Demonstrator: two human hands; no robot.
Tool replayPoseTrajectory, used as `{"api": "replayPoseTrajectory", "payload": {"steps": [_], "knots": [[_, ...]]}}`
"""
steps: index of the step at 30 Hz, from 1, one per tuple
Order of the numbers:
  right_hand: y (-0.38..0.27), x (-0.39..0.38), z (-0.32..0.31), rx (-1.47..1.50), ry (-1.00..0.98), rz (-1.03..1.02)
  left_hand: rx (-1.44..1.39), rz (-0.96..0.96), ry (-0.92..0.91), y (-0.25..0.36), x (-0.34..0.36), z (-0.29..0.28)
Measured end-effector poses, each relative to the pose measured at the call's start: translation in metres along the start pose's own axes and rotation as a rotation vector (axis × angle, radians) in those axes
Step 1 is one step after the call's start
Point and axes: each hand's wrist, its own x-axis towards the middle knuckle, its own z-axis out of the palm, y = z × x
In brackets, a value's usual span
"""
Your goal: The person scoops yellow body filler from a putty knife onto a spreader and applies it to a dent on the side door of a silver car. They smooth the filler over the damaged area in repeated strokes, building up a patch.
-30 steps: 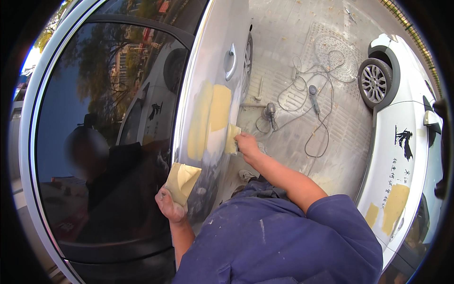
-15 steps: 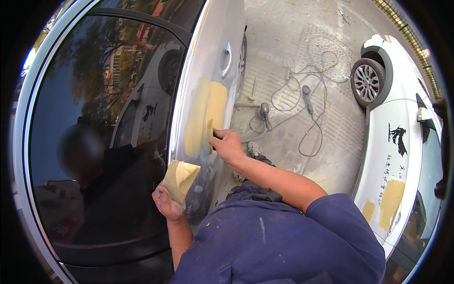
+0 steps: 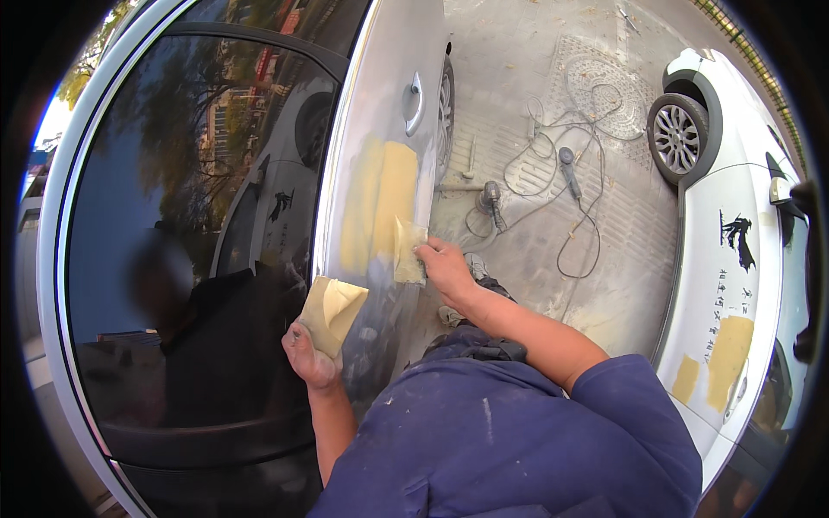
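In my left hand (image 3: 311, 363) is a small flat putty board (image 3: 321, 335) with a folded-looking mound of pale yellow putty (image 3: 341, 304) on it. My right hand (image 3: 447, 271) pinches a thin, flat putty spreader (image 3: 413, 266) by its right edge, with yellow putty along its left side. The spreader is over the silver car door (image 3: 390, 82), just below the putty patch (image 3: 364, 203); whether it touches the panel I cannot tell. That patch shows a thinner band on the left and a thicker one (image 3: 398, 177) on the right. Above it is the door handle (image 3: 415, 104).
Dark car windows (image 3: 216, 363) fill the left side. On the paving to the right lie a power sander (image 3: 490, 203), another corded tool (image 3: 569, 173), tangled cables (image 3: 553, 142) and a hammer-like tool (image 3: 471, 160). A white car (image 3: 734, 259) with yellow putty patches (image 3: 730, 358) stands at the far right.
My right hand has moved right and slightly down, and the spreader has turned from edge-on to showing its flat face. The thicker putty band now reaches less far down. My left hand has barely moved.
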Motion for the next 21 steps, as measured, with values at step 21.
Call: {"api": "replayPoseTrajectory", "payload": {"steps": [21], "knots": [[-0.018, -0.036, 0.063, -0.580, 0.037, -0.207, -0.040, -0.026, -0.055, -0.003, 0.003, -0.001]]}}
